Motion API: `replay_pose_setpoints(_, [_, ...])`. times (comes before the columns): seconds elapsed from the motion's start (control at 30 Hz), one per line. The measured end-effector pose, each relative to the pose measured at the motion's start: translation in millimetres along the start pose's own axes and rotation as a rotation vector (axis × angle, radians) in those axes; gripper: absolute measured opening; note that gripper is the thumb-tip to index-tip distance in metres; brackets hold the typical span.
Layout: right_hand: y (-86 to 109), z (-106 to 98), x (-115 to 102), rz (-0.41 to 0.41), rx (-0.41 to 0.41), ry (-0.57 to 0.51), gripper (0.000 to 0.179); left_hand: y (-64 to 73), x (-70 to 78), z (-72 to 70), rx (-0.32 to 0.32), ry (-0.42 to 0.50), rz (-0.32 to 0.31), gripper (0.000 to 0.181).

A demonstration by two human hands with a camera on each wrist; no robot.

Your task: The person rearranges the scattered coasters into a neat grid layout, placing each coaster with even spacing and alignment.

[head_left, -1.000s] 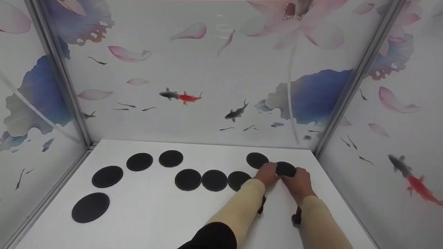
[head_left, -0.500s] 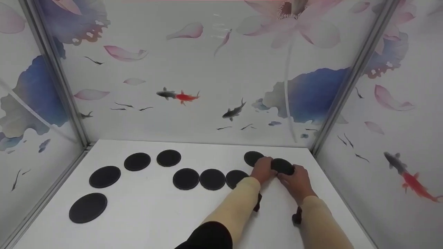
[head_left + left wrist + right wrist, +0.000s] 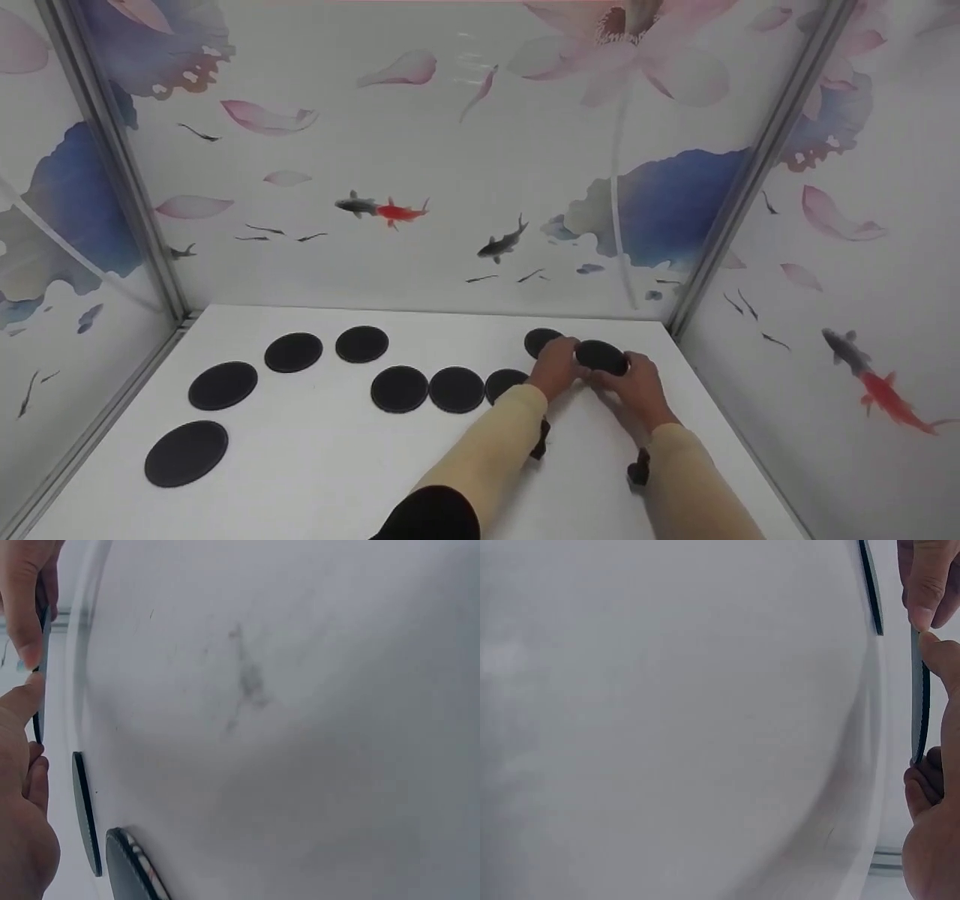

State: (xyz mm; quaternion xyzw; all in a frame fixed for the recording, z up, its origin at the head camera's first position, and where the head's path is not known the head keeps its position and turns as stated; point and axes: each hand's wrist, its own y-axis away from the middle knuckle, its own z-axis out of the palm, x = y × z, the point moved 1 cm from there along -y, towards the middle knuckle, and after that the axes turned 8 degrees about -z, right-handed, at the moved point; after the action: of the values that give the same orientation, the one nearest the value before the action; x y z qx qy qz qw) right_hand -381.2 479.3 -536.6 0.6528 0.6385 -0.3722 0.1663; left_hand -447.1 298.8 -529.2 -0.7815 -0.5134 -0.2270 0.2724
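A round black coaster (image 3: pixel 601 358) is held tilted just above the table by both hands. My left hand (image 3: pixel 555 367) pinches its left edge, and my right hand (image 3: pixel 637 384) grips the right edge. In the left wrist view the coaster (image 3: pixel 39 716) appears edge-on, raised off the surface; the right wrist view shows its thin rim (image 3: pixel 921 705) between thumb and fingers. Close behind my left hand lies another black coaster (image 3: pixel 538 342), partly covered. Three coasters lie in a row to the left, the nearest one (image 3: pixel 505 384) partly hidden by my left hand and sleeve.
Several more black coasters curve along the table's left side, from the back one (image 3: pixel 361 344) to the front-left one (image 3: pixel 187 454). Printed panels (image 3: pixel 405 150) wall the white table (image 3: pixel 315 465) at the back and both sides.
Both hands have carried the coaster slightly left, toward the coaster behind the left hand, which is now more covered. The view has shifted a little; the coasters on the table stay put.
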Motion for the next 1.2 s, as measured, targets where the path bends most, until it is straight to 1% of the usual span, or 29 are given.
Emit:
replay_pose_setpoints(0.1, [2.9,3.7,-5.1,-0.021,-0.013,0.017,0.098,9.0,-5.6,-7.4,0.003,0.0,0.003,0.049])
replay_pose_setpoints(0.2, [7.0,5.0,-12.8,-0.01,-0.003,0.013,0.093,14.8,-9.9,-14.1,0.006,0.007,0.024,0.046])
replay_pose_setpoints(0.33, [7.9,7.6,-26.7,-0.017,-0.001,0.036,0.09,20.4,-16.6,-26.8,0.002,0.025,0.028,0.049])
replay_pose_setpoints(0.53, [12.5,17.0,-46.9,-0.095,0.028,0.077,0.087,33.1,-25.8,-46.8,0.022,0.04,0.006,0.054])
replay_pose_setpoints(0.63, [16.0,21.9,-56.7,-0.125,0.043,0.066,0.088,40.3,-28.9,-57.4,0.022,0.055,0.007,0.055])
replay_pose_setpoints(0.73, [19.7,26.3,-65.6,-0.134,0.051,0.056,0.089,48.0,-32.1,-66.0,0.019,0.075,0.004,0.057])
replay_pose_setpoints(0.87, [24.4,31.5,-75.1,-0.145,0.05,0.052,0.092,57.0,-38.1,-73.7,0.03,0.089,-0.005,0.059])
replay_pose_setpoints(0.97, [29.0,35.4,-83.2,-0.163,0.054,0.045,0.092,63.1,-43.3,-79.1,0.049,0.095,0.0,0.06])
replay_pose_setpoints(1.1, [35.8,41.2,-93.1,-0.198,0.077,0.046,0.089,72.3,-50.0,-85.8,0.088,0.112,0.026,0.058])
replay_pose_setpoints(1.2, [41.6,45.3,-99.6,-0.213,0.09,0.043,0.086,79.6,-53.9,-90.2,0.106,0.124,0.039,0.057])
